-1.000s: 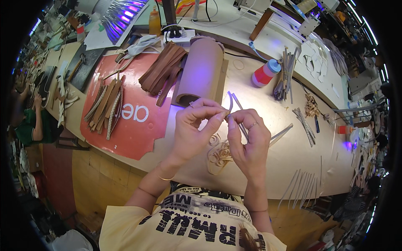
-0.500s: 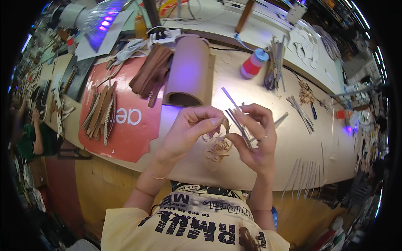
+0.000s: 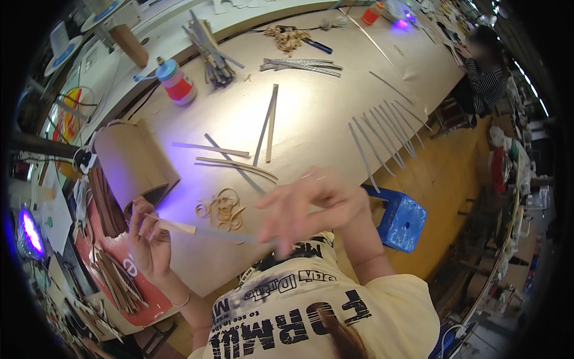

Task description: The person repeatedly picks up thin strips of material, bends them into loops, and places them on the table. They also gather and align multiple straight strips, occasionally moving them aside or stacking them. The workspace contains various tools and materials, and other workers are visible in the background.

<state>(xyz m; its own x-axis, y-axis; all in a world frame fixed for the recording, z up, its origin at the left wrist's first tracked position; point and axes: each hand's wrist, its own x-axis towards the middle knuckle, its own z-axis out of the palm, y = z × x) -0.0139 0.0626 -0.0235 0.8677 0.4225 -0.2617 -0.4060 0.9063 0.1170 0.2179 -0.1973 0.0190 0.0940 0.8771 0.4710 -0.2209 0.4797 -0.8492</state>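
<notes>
My left hand (image 3: 150, 242) is at the table's near left side, beside the curved brown block. Its thumb and fingers pinch a narrow leather strip (image 3: 176, 225), pale at that end. A blurred grey length of strip runs on to the fingertips of my right hand (image 3: 314, 206), which is smeared by motion; its fingers appear closed on that end. Whether the pale and grey lengths are one piece, I cannot make out. Behind the strip lies a pile of curled tan shavings (image 3: 226, 210). Farther back, several loose thin strips (image 3: 222, 149) cross each other on the table.
A curved brown block (image 3: 134, 161) stands at left, near a red board (image 3: 134, 272) bearing strip bundles. A red-and-clear bottle with blue cap (image 3: 175, 82) and a strip bundle (image 3: 209, 51) are behind. Several strips (image 3: 385, 128) overhang the right edge, above a blue stool (image 3: 403, 221).
My view has turned to the right. My hands, close together over the shavings before, are now wide apart with a strip stretched between them. Several strips now lie loose on the table.
</notes>
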